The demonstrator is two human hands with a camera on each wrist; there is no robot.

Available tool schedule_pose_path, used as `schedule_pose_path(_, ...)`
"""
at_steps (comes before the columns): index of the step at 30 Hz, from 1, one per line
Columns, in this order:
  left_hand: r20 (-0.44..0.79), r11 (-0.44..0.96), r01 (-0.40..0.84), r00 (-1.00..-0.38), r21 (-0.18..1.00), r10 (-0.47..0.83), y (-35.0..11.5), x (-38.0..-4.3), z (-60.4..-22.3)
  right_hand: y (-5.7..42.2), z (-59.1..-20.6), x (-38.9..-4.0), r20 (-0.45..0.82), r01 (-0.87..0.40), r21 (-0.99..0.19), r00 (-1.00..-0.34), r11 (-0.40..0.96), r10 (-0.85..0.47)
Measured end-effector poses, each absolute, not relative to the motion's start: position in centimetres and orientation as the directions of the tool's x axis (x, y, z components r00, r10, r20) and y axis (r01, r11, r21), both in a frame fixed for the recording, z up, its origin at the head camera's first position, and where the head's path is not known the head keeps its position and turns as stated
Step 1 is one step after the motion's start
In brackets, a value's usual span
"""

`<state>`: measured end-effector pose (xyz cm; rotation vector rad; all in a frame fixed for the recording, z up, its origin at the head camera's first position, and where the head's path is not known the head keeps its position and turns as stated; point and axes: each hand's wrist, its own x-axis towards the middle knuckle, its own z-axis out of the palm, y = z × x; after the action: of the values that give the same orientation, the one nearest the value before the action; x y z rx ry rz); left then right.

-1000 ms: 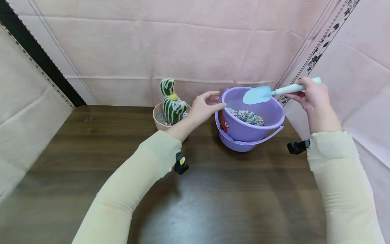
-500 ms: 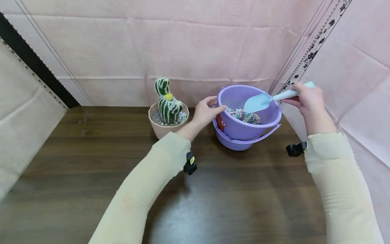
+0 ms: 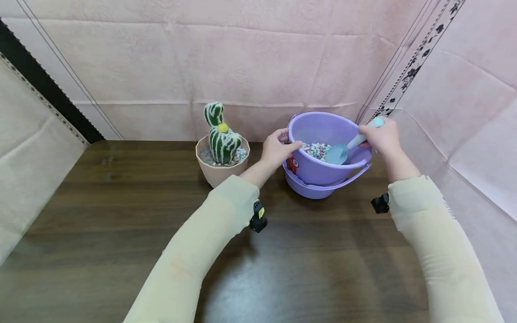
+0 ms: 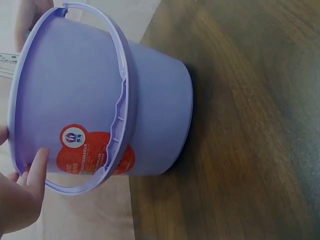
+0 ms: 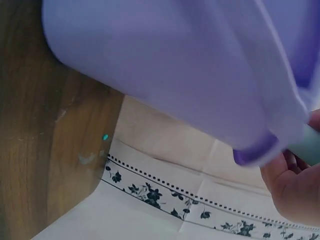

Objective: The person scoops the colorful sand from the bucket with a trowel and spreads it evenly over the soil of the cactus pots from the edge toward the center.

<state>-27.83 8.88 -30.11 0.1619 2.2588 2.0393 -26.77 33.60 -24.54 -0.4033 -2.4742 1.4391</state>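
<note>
A purple bucket [image 3: 319,174] stands on the wooden table, holding small multicoloured pebbles [image 3: 313,149]. My left hand [image 3: 276,151] grips its left rim, the thumb over the edge and fingers against the outside wall. A red label [image 4: 82,152] shows on that wall in the left wrist view. With my right hand [image 3: 382,135] I hold a light-blue hand trowel [image 3: 337,154] by its handle above the right rim. The trowel's blade slants down inside the bucket, its tip among the pebbles. In the right wrist view the bucket's wall hides most of the trowel.
Left of the bucket stands a beige pot [image 3: 221,174] with a green-and-white striped cactus [image 3: 224,146]. Pale cloth walls [image 3: 258,67] rise behind the table and at both sides. The bucket's handle [image 4: 120,95] hangs down around its outside.
My right hand has moved left and down, and the trowel has gone from above the bucket into the pebbles. My left hand stays at the bucket's rim.
</note>
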Motion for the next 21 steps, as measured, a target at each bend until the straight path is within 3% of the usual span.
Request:
schedule_pose_path(6,-0.013,0.056,-0.006,-0.993,0.998,0.115,9.1,-27.8,-30.0,32.6,-24.9,-27.1,0.113,0.084,-0.797,-0.952,0.599,0.285)
schedule_pose_path(11,-0.035,-0.005,-0.036,-0.992,0.999,0.118,9.2,-27.7,-30.1,31.9,-25.3,-27.0,0.069,0.06,-0.838,-0.974,0.542,0.215)
schedule_pose_path(21,-0.061,-0.036,-0.067,-0.987,0.997,0.146,9.2,-27.7,-30.1,31.4,-25.5,-26.8,0.043,0.077,-0.868,-0.972,0.49,0.229)
